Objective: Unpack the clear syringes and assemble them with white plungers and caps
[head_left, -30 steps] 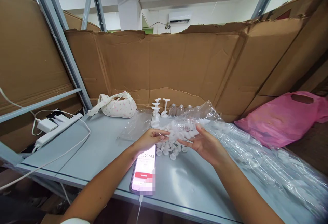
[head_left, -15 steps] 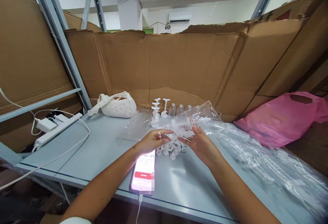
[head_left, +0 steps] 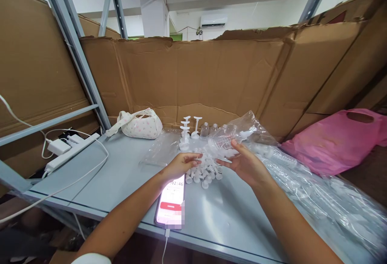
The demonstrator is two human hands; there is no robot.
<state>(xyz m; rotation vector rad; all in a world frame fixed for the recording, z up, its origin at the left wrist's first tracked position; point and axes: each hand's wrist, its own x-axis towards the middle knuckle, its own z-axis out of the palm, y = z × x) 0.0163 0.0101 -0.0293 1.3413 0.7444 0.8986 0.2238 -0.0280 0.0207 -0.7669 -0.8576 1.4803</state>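
My left hand [head_left: 182, 165] is closed in a pinch at the near edge of a clear plastic bag [head_left: 256, 126]. My right hand [head_left: 246, 162] grips the same bag from the right, thumb above and fingers below. Inside the bag are a clear bottle [head_left: 222, 142] and a white pump-like piece [head_left: 246, 134]. Below the hands lies a pile of small white plastic caps or pump parts [head_left: 206, 173]. Behind the bag stand white pump heads [head_left: 185, 133] and several clear bottles [head_left: 204, 129].
A lit phone [head_left: 171, 201] with a cable lies near the table edge [head_left: 121, 220]. On the left are a power strip [head_left: 72, 151] and a white pouch [head_left: 145, 125]. Filled clear bags [head_left: 314, 187] and a pink bag [head_left: 332, 141] lie right. Cardboard [head_left: 196, 74] walls the back.
My right hand has moved slightly right and up, and the bag now stretches farther right with its far end raised. My left hand stays almost in place.
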